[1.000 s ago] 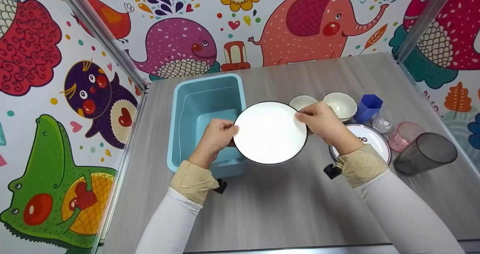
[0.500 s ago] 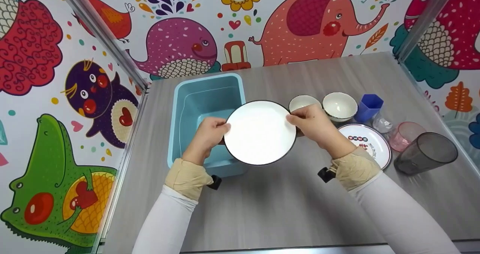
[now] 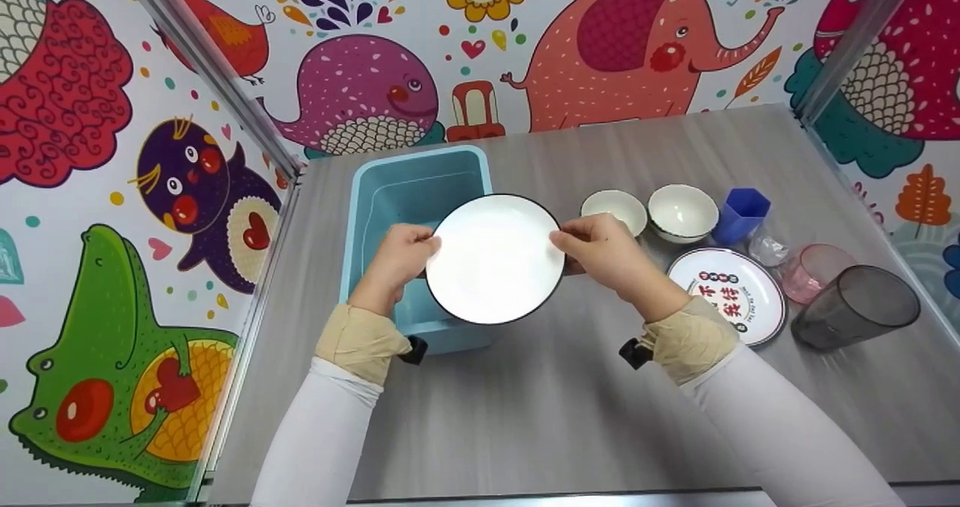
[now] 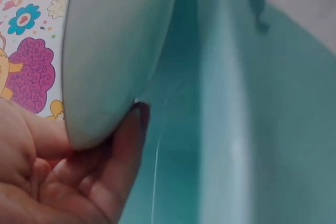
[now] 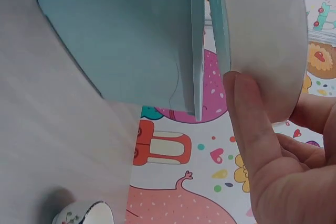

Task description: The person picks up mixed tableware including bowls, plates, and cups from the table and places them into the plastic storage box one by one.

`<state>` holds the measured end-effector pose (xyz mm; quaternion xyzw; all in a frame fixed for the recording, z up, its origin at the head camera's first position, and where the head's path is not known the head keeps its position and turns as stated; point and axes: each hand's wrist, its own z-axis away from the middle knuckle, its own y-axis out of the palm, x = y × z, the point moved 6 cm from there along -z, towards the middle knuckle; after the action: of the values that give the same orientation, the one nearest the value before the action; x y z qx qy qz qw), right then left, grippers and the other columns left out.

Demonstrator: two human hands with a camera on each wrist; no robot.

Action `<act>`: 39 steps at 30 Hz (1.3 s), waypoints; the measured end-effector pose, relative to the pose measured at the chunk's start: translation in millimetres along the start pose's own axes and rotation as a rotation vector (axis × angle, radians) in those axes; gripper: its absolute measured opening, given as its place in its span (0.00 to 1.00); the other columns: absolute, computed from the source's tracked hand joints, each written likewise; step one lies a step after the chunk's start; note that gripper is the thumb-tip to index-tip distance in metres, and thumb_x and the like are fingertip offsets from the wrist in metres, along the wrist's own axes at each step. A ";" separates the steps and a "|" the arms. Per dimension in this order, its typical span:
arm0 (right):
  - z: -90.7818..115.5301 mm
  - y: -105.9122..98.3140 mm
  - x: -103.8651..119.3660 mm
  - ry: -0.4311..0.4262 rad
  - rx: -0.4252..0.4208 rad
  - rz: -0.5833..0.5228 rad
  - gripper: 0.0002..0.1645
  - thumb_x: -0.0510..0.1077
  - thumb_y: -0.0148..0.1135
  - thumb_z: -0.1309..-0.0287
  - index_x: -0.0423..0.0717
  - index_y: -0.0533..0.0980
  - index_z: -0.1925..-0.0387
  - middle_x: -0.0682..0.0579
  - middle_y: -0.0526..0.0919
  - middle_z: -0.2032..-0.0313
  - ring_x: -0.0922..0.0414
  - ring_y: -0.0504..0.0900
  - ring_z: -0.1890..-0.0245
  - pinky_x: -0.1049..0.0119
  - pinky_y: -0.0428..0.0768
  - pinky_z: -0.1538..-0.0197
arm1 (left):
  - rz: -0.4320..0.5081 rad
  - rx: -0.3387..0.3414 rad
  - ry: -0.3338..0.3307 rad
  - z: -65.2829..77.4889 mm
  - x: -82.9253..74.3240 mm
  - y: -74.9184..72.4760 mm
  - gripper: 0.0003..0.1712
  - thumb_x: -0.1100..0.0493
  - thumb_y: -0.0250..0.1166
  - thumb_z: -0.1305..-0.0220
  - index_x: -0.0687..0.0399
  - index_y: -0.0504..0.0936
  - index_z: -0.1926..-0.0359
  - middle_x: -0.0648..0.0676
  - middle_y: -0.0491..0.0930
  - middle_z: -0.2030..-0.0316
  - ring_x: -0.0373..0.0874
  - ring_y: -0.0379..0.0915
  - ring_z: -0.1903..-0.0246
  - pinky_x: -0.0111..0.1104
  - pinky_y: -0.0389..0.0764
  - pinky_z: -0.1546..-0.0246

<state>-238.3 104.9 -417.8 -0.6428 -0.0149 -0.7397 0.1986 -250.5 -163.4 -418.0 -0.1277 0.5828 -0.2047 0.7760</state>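
A round white plate (image 3: 495, 259) with a dark rim is held up between both hands, overlapping the right side of the blue plastic basin (image 3: 420, 338) in the head view. My left hand (image 3: 394, 263) pinches its left edge, thumb on the upper face. On the opposite edge my right hand (image 3: 604, 252) grips it the same way. The left wrist view shows fingers under the plate (image 4: 113, 51), with the basin's wall (image 4: 226, 103) beside them. From the right wrist, the fingers support the plate's underside (image 5: 268, 35), above the level of the basin rim.
Right of the hands sit two white bowls (image 3: 613, 205) (image 3: 682, 211), a blue cup (image 3: 742, 214), a small clear item (image 3: 769, 248), a pink glass (image 3: 817, 271) and a dark tumbler (image 3: 855, 308). A printed plate (image 3: 727, 289) lies before them. Patterned walls (image 3: 360, 94) enclose the table.
Both hands have carried the white plate to the left and slightly away from me, further over the basin. More of the printed plate and the bowls now shows.
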 end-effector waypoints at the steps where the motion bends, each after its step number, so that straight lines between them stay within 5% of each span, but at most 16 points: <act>1: -0.5 1.8 0.0 0.000 0.003 -0.006 0.20 0.41 0.56 0.27 0.28 0.78 0.46 0.39 0.86 0.56 0.59 0.89 0.64 0.62 0.88 0.56 | -0.007 -0.001 -0.001 -1.2 -0.2 -2.4 0.16 0.61 0.52 0.23 0.64 0.85 0.52 0.58 0.81 0.62 0.41 0.79 0.70 0.33 0.84 0.65; 20: -0.9 30.2 6.8 0.005 0.051 -0.076 0.20 0.39 0.57 0.29 0.29 0.76 0.43 0.35 0.86 0.52 0.56 0.89 0.62 0.60 0.87 0.54 | -0.142 -0.069 -0.023 -22.5 -4.3 -32.8 0.18 0.59 0.50 0.21 0.63 0.85 0.51 0.55 0.77 0.64 0.43 0.71 0.69 0.31 0.74 0.67; 29: 1.6 43.0 -4.1 0.060 0.087 -0.115 0.21 0.42 0.59 0.29 0.28 0.78 0.45 0.43 0.86 0.64 0.55 0.90 0.64 0.60 0.88 0.56 | -0.170 -0.111 -0.047 -29.9 -2.5 -45.0 0.19 0.58 0.49 0.21 0.62 0.84 0.49 0.55 0.76 0.64 0.44 0.70 0.68 0.32 0.72 0.67; 39: 4.5 58.2 -18.7 0.071 0.128 -0.057 0.24 0.45 0.66 0.34 0.28 0.78 0.46 0.37 0.87 0.58 0.51 0.90 0.62 0.59 0.88 0.57 | -0.209 -0.109 -0.067 -33.7 -8.6 -59.6 0.20 0.58 0.48 0.20 0.61 0.81 0.42 0.60 0.77 0.50 0.49 0.70 0.54 0.39 0.76 0.51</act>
<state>-214.1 57.8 -448.5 -0.6017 -0.0734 -0.7648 0.2184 -294.8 -210.7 -394.3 -0.2363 0.5501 -0.2482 0.7616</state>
